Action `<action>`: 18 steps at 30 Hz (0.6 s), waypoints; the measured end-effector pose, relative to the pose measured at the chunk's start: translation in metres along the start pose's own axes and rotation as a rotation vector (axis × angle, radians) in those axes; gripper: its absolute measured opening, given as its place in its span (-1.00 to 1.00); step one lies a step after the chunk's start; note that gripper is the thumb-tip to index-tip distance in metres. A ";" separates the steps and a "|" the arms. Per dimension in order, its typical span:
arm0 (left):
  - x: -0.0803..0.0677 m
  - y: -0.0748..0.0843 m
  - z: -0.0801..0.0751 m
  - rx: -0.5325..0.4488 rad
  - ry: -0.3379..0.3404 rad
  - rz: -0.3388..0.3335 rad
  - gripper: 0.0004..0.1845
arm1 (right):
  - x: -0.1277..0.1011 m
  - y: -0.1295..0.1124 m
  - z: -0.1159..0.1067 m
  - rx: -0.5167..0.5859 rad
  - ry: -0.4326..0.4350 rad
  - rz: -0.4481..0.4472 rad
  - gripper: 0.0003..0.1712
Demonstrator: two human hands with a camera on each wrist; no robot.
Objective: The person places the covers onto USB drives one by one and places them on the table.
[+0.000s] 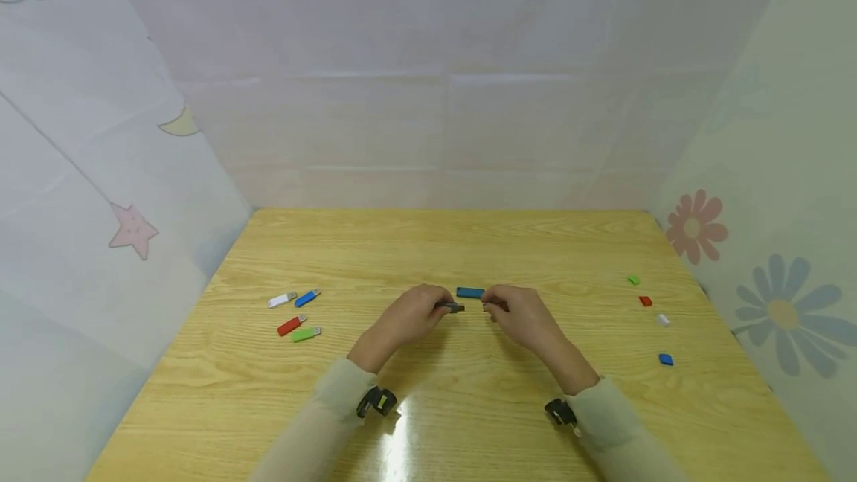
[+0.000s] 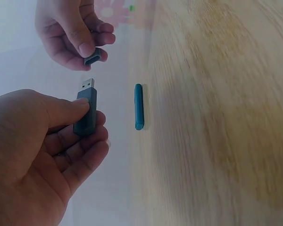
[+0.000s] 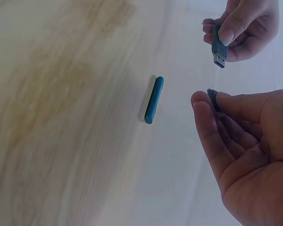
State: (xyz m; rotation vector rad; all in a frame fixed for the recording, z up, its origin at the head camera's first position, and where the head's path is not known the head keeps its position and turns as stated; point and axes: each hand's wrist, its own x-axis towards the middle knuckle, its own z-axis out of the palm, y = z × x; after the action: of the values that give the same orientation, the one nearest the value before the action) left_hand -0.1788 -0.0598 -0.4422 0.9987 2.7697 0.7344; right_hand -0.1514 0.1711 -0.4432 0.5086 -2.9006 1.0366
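Observation:
My left hand (image 1: 413, 314) pinches a dark grey USB stick (image 2: 86, 113) between thumb and fingers. Its bare metal plug (image 2: 87, 84) points toward my right hand (image 1: 524, 314). Between the right thumb and fingertips I hold the small dark grey cap (image 3: 213, 100), its hollow end facing the plug in the left wrist view. A short gap separates cap and stick. Just beyond both hands, a teal USB stick (image 1: 470, 292) lies on the table, touched by neither hand as the wrist views show.
At the left of the wooden table (image 1: 428, 244) lie uncapped sticks: white (image 1: 281, 300), blue (image 1: 307, 297), red (image 1: 291, 325) and green (image 1: 306, 335). Loose caps lie at the right: green (image 1: 633, 280), red (image 1: 646, 301), white (image 1: 663, 320) and blue (image 1: 666, 359).

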 end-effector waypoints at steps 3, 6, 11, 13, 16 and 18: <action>0.000 0.001 0.001 -0.016 -0.008 -0.010 -0.81 | 0.001 -0.002 0.002 0.031 -0.007 -0.019 -0.91; 0.000 0.001 0.001 -0.029 -0.009 -0.018 -0.82 | 0.001 -0.003 0.003 0.048 -0.017 -0.028 -0.91; 0.002 0.003 0.002 -0.044 -0.004 -0.006 -0.82 | 0.001 -0.003 0.005 0.050 -0.013 -0.023 -0.92; 0.004 0.003 0.003 -0.044 -0.005 -0.001 -0.81 | 0.002 -0.004 0.005 0.060 -0.013 -0.018 -0.92; 0.004 0.004 0.004 -0.041 -0.007 0.003 -0.81 | 0.001 -0.006 0.006 0.080 -0.017 -0.015 -0.92; 0.004 0.005 0.004 -0.040 -0.009 0.005 -0.81 | 0.001 -0.008 0.008 0.089 -0.026 -0.010 -0.92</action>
State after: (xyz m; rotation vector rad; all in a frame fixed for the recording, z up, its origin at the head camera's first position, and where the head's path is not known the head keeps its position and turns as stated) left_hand -0.1784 -0.0522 -0.4437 0.9995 2.7347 0.7806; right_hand -0.1494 0.1604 -0.4443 0.5429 -2.8813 1.1704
